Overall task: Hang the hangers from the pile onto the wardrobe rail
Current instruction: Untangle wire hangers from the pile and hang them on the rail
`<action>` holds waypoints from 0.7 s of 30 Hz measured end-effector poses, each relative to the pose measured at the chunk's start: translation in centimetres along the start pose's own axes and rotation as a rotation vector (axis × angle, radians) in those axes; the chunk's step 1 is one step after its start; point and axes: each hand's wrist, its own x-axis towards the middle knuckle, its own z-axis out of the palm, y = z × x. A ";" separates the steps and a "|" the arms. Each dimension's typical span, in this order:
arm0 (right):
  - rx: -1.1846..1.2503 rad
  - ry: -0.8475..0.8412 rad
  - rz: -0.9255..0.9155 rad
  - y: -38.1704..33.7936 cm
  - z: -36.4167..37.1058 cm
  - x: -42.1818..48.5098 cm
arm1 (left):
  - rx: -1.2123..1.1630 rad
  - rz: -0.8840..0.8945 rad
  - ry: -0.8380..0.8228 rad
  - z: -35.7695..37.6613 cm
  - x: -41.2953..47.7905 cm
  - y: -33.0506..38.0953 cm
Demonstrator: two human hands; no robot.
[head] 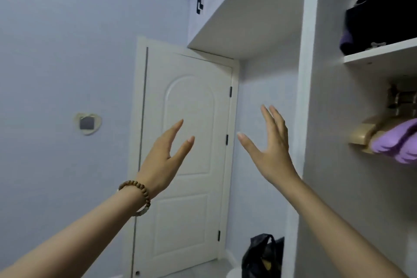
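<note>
Two empty hands: left hand (163, 160), right hand (274, 149), fingers straight.

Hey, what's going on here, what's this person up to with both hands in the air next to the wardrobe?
A person stands beside the wardrobe with both hands raised, open and empty. The left hand, a bead bracelet at its wrist, and the right hand are held up before a white door, touching nothing. At the right edge a beige hanger with a purple garment shows below a shelf. Nothing is being handled at this moment.
</note>
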 end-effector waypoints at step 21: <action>0.295 -1.073 -0.267 -22.8 49.4 -28.7 | 0.900 -0.956 0.106 -33.2 -39.2 -29.7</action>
